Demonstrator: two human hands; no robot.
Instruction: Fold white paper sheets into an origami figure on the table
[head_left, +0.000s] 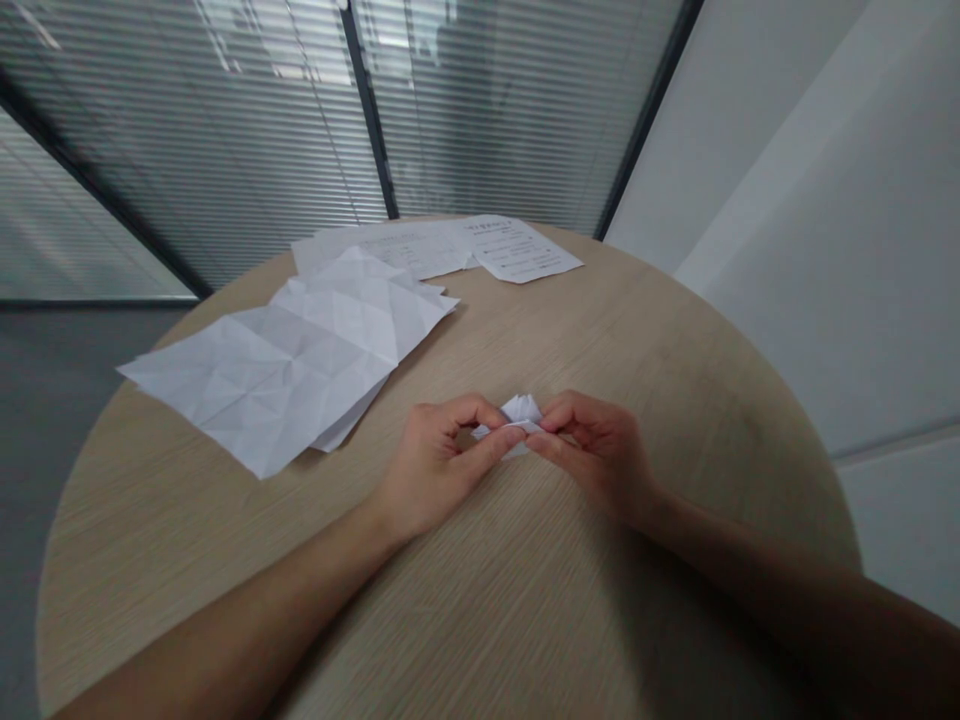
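A small piece of folded white paper (523,408) is held between my two hands, just above the tabletop. My left hand (442,455) pinches its left side, thumb in front and index finger behind. On the other side my right hand (596,445) grips the paper between thumb and fingertips. Both thumbs nearly meet at the front edge. Layered pleats stick up at the back of the paper; my fingers hide its sides.
The round wooden table (712,400) carries creased white sheets (300,360) to the left, stacked and overlapping. Behind them lie printed pages (517,248) near the far edge. Glass panels with blinds (480,120) stand past the table, and a white wall (840,250) rises at the right.
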